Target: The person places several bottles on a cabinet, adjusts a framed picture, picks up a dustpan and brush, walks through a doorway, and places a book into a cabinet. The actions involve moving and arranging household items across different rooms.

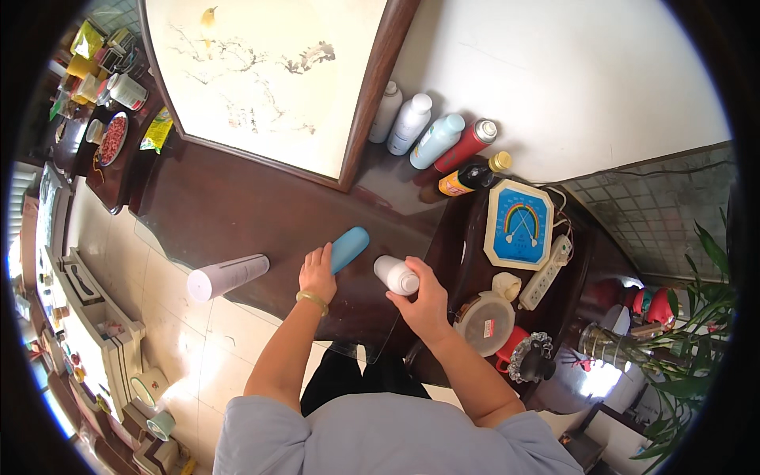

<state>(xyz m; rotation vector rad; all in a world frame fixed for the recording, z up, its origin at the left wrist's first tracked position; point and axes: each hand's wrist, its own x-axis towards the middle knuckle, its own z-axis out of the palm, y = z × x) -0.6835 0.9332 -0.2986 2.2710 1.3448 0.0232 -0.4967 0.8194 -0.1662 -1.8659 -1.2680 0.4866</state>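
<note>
My left hand (pixel 317 275), with a bangle at its wrist, is closed on the lower left part of a light-blue, round-ended cylinder (pixel 351 248). Its thumb is hidden, and I cannot tell whether the cylinder stands or lies. A little to the right, my right hand (pixel 426 301) grips a small white bottle (pixel 392 271) near its white cap, thumb on one side and fingers on the other. Left of my left hand is a tall pale-lilac can (pixel 229 277) by the table's front edge. All three are over the dark brown table (pixel 237 190).
Against the wall stand several spray cans, including a red can (pixel 467 144), and a dark sauce bottle (pixel 475 176). A framed painting (pixel 261 63) leans behind the table. At right are a blue-faced gauge (pixel 518 224), a power strip (pixel 546 273), a round lidded container (pixel 484 323) and a plant (pixel 673 356).
</note>
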